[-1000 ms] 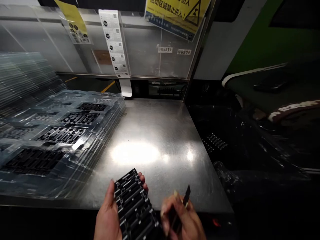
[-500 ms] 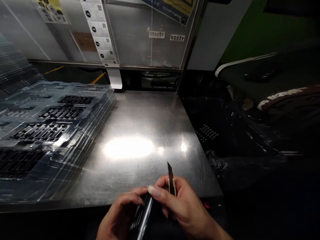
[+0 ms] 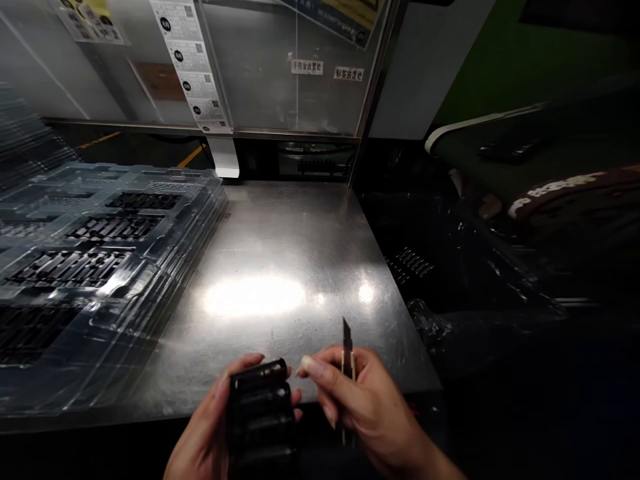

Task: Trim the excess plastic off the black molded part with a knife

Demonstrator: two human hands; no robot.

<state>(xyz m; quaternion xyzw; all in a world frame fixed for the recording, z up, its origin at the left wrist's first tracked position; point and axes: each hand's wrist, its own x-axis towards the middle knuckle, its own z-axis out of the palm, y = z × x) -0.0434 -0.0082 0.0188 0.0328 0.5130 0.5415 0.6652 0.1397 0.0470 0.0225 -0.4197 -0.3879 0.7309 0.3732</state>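
Observation:
My left hand (image 3: pixel 207 417) is closed round a black ribbed plastic part (image 3: pixel 263 407), whose rounded bars face up near the table's front edge. Just to its right, my right hand (image 3: pixel 355 393) grips a utility knife (image 3: pixel 347 357) with the blade pointing up and away from me. The thumb and forefinger of that hand are pinched close to the part's end, and I cannot make out anything between them. The lower end of the black part is lost in shadow.
A stack of clear plastic trays (image 3: pixel 190 213) holding similar black parts (image 3: pixel 113 227) covers the left of the metal table (image 3: pixel 285 233). A label strip (image 3: pixel 200 87) hangs at the back. On the right, a dark plastic-lined container (image 3: pixel 450 293) holds a slotted black part (image 3: pixel 413 262).
My left hand has turned the black part so its several bars now show, and has shifted left. The right hand with the knife has come slightly away from it.

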